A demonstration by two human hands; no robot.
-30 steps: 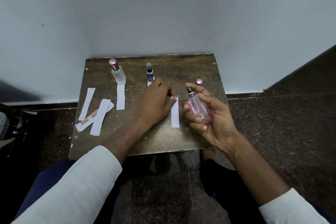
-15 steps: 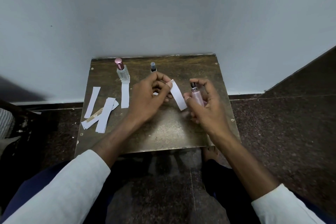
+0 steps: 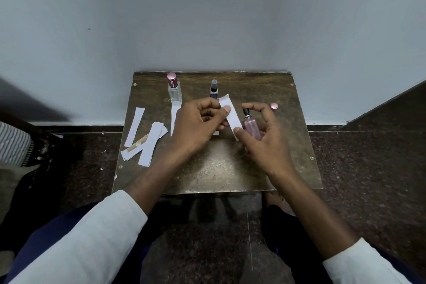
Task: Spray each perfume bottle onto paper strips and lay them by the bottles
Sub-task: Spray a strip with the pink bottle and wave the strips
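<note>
My right hand (image 3: 265, 143) grips an uncapped pink perfume bottle (image 3: 251, 127) above the small brown table (image 3: 214, 168), forefinger curled over its black nozzle. My left hand (image 3: 198, 127) pinches a white paper strip (image 3: 230, 115) and holds it tilted right beside the nozzle. A clear bottle with a pink cap (image 3: 174, 90) stands at the back left with a strip (image 3: 174, 117) in front of it. A dark blue bottle (image 3: 214, 90) stands at the back middle; the strip before it is mostly hidden by my left hand.
Several spare paper strips (image 3: 147, 140) lie in a loose pile on the table's left side. The pink bottle's round cap (image 3: 273, 106) sits on the table behind my right hand. A grey wall rises right behind the table; dark stone floor surrounds it.
My left hand picked the strip up off the table and raised it to the pink bottle. My right hand brought the bottle inward and upright, its forefinger now over the nozzle.
</note>
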